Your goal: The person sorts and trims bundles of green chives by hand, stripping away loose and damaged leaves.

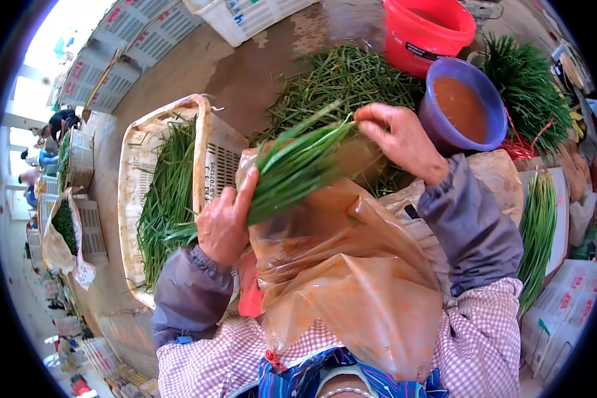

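Green chive stalks [292, 166] sit bunched in my left hand [222, 222], fingers wrapped tight around their base, while my right hand [401, 139] pinches the tips. One white crate [209, 156] already holds sorted chives; a large loose pile [341, 76] beyond looks unsorted, so plenty remains.

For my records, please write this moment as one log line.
left hand: grips chive bundle | right hand: pinches bundle tips | below: pile of chives
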Motion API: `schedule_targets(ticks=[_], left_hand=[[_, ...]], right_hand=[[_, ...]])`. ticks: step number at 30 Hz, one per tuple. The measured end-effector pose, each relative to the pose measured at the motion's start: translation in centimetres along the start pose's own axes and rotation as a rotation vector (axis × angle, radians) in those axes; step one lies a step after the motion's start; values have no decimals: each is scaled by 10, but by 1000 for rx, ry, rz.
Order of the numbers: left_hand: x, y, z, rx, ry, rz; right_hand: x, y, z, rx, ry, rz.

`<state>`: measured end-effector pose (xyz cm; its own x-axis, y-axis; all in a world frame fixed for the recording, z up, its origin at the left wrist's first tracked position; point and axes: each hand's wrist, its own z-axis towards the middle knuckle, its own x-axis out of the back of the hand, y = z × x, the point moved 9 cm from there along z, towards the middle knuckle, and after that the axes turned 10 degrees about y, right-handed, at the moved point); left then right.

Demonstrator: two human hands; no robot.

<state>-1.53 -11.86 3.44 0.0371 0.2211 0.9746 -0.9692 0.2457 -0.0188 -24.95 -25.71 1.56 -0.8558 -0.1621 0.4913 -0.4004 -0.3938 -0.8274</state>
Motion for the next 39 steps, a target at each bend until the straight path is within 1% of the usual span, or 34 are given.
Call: schedule_targets(ticks=[1,2,3,5,6,9,11,13,15,16,17,19,21,23,25,28,29,30,31,32,33,35,38,39], left_hand=[[-6,-2,-11,-13,-14,12],[-10,0,-23,-38,-13,2],[-22,-4,-37,-49,-59,31],[-26,-1,-53,-96,-46,8],[-28,-2,-57,-87,-47,-16],[-34,-7,-60,-70,-35,-60],[-35,-8,-59,-76,-34,-66],[-36,-10,-58,-71,-52,-67],[-37,-12,-58,-67,-63,-71],[-37,-15,-59,-36,-42,-96],[-36,-17,-60,-6,-22,-122],[-37,-19,-62,29,6,-157],[-37,-19,-64,41,24,-164],[-38,-19,-65,61,31,-165],[-38,-17,-64,91,24,-170],[-38,-15,-62,115,9,-172],[-39,-13,-64,133,-6,-171],[-39,-13,-64,153,-15,-185],[-40,-13,-63,170,-21,-198],[-40,-13,-62,184,-26,-211],[-39,-12,-63,190,-7,-232],[-38,-12,-63,198,34,-276],[-38,-14,-70,223,50,-314],[-41,-15,-74,236,32,-307]], right_hand=[[-9,0,11,-47,0,63],[-20,-3,16,4,16,34],[-31,-5,21,54,31,5],[-59,-11,30,215,-93,-126],[-74,-14,32,295,-157,-191],[-119,-22,41,274,-362,129],[-154,-30,38,476,-399,69],[-174,-49,34,492,-479,44],[-184,-58,34,621,-511,-34],[-188,-59,36,683,-524,-73],[-193,-49,44,661,-523,-176],[-170,-48,47,739,-402,-125],[-136,-36,57,762,-280,-217],[-85,1,78,615,-28,-145],[-55,63,89,385,20,-581],[-42,39,56,316,-19,-338],[-49,11,45,117,-139,-65],[-59,-12,31,307,-186,42],[-70,-37,16,419,-267,18],[-83,-50,2,489,-284,1],[-95,-61,-11,620,-248,-131],[-108,-65,-21,756,-227,-137],[-94,-58,-12,609,-35,149],[-89,-43,-2,356,-15,303]])
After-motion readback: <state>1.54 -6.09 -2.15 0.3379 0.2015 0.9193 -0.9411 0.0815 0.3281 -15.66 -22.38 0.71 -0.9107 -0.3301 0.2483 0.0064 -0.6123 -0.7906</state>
